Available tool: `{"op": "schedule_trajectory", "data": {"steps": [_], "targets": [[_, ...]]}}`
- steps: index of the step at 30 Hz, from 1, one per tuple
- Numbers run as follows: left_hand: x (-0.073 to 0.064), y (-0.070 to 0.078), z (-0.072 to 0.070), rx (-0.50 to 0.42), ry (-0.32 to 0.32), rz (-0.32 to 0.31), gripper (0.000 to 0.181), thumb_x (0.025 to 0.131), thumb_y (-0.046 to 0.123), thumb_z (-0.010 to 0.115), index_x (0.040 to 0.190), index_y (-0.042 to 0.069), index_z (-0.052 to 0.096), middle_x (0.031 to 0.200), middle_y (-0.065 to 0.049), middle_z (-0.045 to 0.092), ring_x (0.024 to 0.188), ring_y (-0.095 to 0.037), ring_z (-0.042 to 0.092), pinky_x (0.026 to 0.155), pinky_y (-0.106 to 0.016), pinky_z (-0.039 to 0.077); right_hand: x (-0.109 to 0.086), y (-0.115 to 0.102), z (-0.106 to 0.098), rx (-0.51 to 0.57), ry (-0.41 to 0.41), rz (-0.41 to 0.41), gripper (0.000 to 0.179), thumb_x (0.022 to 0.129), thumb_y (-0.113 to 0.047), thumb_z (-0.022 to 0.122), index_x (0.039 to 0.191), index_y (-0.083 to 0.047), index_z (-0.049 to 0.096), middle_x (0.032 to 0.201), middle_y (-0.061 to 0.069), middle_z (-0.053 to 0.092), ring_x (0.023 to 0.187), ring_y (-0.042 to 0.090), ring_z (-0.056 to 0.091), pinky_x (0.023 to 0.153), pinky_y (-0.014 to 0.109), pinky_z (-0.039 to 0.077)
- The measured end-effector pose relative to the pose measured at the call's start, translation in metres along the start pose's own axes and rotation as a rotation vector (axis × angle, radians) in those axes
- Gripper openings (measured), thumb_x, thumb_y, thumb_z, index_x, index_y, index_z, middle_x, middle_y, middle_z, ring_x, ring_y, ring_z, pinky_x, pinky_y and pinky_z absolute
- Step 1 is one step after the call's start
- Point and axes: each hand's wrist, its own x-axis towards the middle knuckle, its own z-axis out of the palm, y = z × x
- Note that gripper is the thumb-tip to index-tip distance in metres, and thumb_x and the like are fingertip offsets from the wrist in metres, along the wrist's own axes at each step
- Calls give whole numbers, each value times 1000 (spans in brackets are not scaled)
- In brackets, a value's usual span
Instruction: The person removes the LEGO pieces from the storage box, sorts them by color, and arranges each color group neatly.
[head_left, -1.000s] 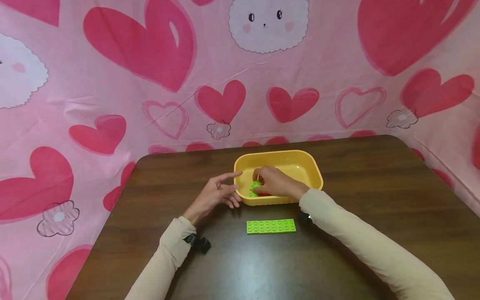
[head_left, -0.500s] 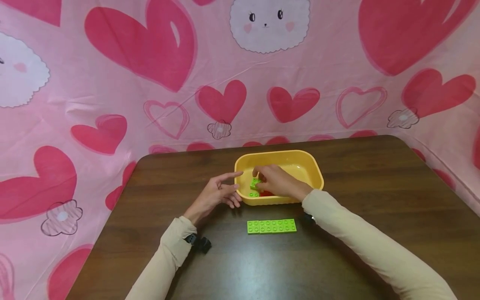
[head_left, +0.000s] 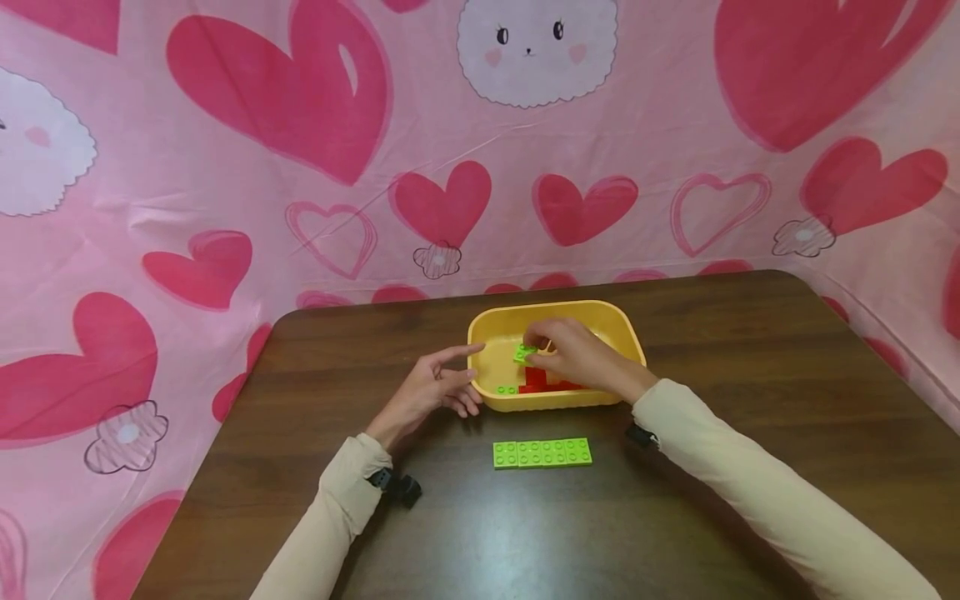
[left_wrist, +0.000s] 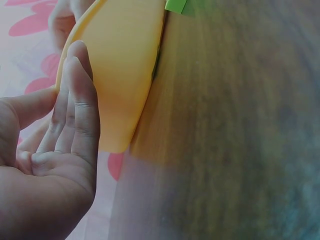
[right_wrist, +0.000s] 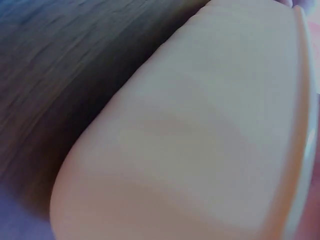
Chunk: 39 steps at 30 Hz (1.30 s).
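Observation:
Over the yellow tub (head_left: 555, 402) my right hand (head_left: 588, 360) pinches a small green studded toy brick (head_left: 522, 355) between thumb and fingers. Beneath it lie red bricks (head_left: 536, 378) and another green brick (head_left: 506, 390), partly hidden by the front wall. My left hand (head_left: 427, 388) is at the tub's left end, index finger reaching over the rim. In the left wrist view the left hand (left_wrist: 62, 150) has its thumb at the rim and its fairly straight fingers along the outer wall. The right wrist view is filled by the tub's outside (right_wrist: 190, 120); the held brick is hidden there.
A row of joined green bricks (head_left: 542, 453) lies flat on the dark wooden table (head_left: 480, 533), in front of the tub. Behind the table hangs a pink cloth (head_left: 247, 158) printed with hearts.
My right hand has moved up and to the right with the green brick, uncovering more of the red bricks. The left hand keeps its place at the tub.

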Motion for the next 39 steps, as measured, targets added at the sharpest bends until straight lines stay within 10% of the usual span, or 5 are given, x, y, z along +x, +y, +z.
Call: {"op": "schedule_trajectory", "data": {"steps": [28, 39], "targets": [[-1, 2, 0, 6, -1, -6, 50, 101, 7, 58, 149, 7, 45, 81, -14, 73, 66, -24, 71, 61, -32, 60, -89, -3, -37, 78, 185, -85, 23, 82, -11, 83, 102, -16, 74, 96, -10, 70, 85, 18, 64, 74, 37, 59], [-3, 4, 1, 21, 20, -31, 50, 100, 7, 58, 149, 10, 46, 85, -16, 73, 68, -26, 71, 64, -34, 61, -122, 0, -25, 46, 123, -108, 29, 79, -6, 84, 104, -15, 73, 99, -8, 69, 80, 13, 62, 71, 28, 58]]}}
